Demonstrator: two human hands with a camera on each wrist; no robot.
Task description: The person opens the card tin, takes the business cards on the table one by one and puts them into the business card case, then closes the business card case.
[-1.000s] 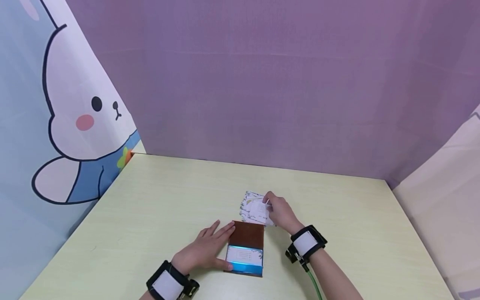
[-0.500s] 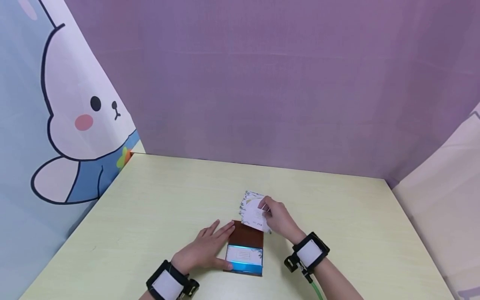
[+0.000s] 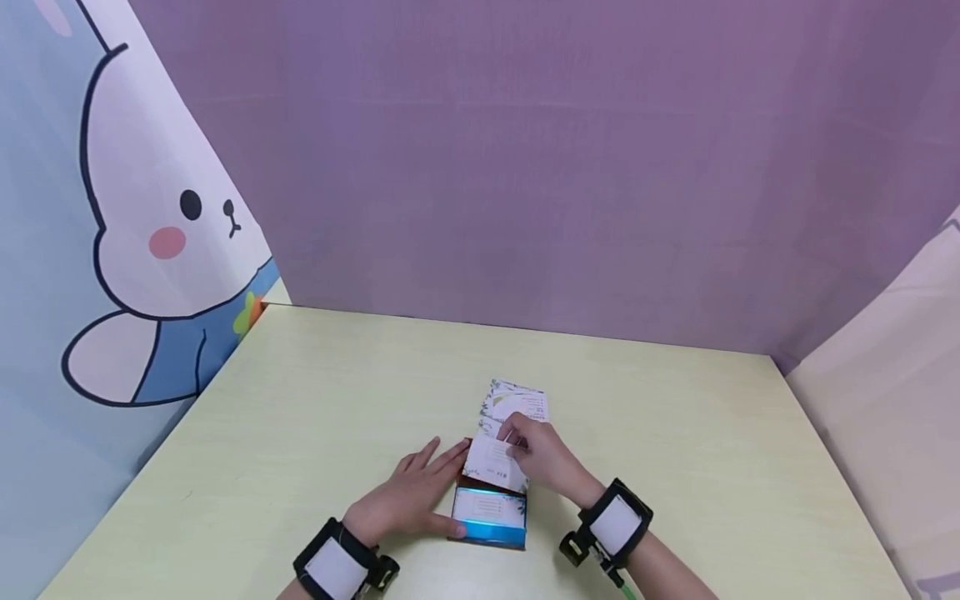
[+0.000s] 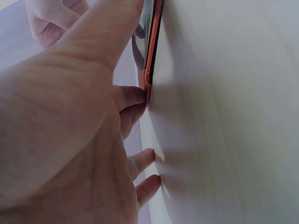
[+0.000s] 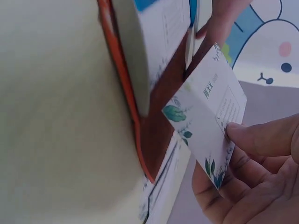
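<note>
Head view: my right hand pinches a card just above the open case, whose left edge my left hand steadies with flat fingers.

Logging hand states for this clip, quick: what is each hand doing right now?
Left hand: open, fingers flat against the card case.
Right hand: pinching one business card above the case.

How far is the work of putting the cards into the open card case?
Done: the brown card case lies open on the table, with cards already inside. In hand: the right hand pinches one card above the open lid, while the left hand rests flat against the case's side. Left: that card is not yet in, and more cards wait behind the case.
</note>
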